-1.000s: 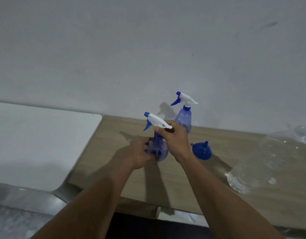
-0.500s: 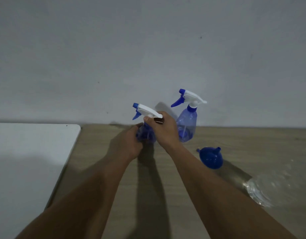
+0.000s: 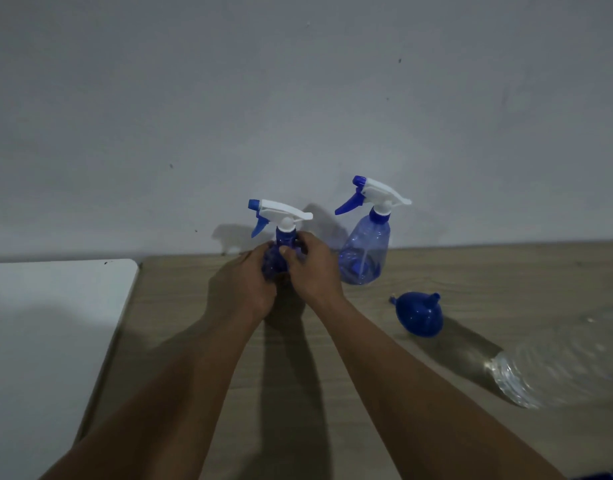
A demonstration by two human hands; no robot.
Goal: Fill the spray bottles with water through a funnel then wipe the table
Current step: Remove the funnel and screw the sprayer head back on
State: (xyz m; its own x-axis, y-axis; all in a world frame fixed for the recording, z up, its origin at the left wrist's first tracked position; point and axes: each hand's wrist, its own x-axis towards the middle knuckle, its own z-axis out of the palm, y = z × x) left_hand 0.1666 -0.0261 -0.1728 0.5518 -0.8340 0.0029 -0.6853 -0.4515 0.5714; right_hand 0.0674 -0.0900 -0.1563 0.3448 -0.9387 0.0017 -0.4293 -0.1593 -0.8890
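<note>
Both hands hold a blue see-through spray bottle (image 3: 280,233) with a white and blue trigger head, upright near the wall. My left hand (image 3: 244,282) wraps its body from the left. My right hand (image 3: 312,268) grips its neck just under the trigger head. A second spray bottle (image 3: 365,251) of the same kind stands alone to the right, against the wall. A blue funnel (image 3: 419,315) lies wide end down on the wooden table (image 3: 471,289), right of my right forearm. A large clear plastic water bottle (image 3: 554,368) lies on its side at the right edge, blurred.
A white tabletop (image 3: 49,341) adjoins the wooden table on the left. A plain grey wall (image 3: 298,116) rises directly behind the bottles.
My right hand slid from the trigger head down to the bottle's neck. The camera moved closer to the bottle and the table.
</note>
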